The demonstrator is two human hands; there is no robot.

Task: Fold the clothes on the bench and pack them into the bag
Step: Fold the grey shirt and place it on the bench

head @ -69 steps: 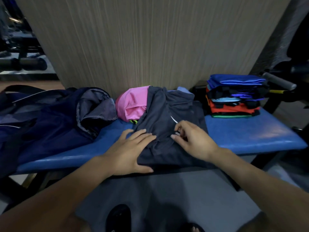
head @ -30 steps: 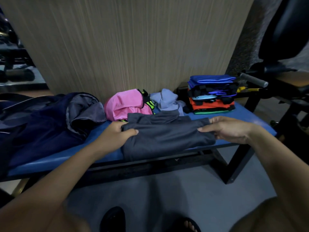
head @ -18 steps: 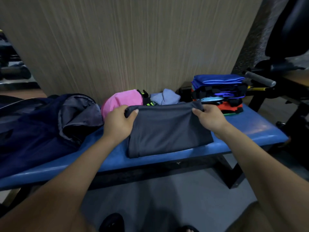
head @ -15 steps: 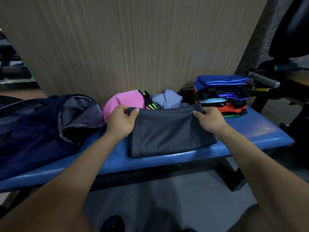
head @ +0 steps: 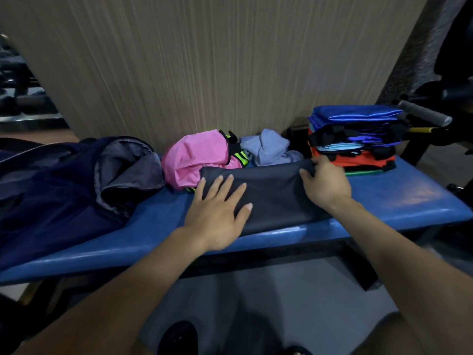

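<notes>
A folded dark grey garment (head: 276,198) lies across the blue bench (head: 399,201) in front of me. My left hand (head: 217,213) rests flat on its left part, fingers spread. My right hand (head: 325,183) grips the garment's far right corner, fingers curled over the edge. A dark navy bag (head: 64,185) with a grey lining sits open on the bench's left end. Behind the garment lie a crumpled pink garment (head: 197,157) and a light blue one (head: 271,147). A stack of folded clothes (head: 355,139) stands at the right.
A wood-grain wall panel (head: 217,60) rises right behind the bench. Gym equipment with a grey padded bar (head: 422,114) stands at the far right. The grey floor and my dark footwear (head: 179,336) show below the bench edge.
The grey garment was folded in half away from me. My left hand has let go of the far left corner and now lies flat on the cloth; my right hand still grips the far right corner.
</notes>
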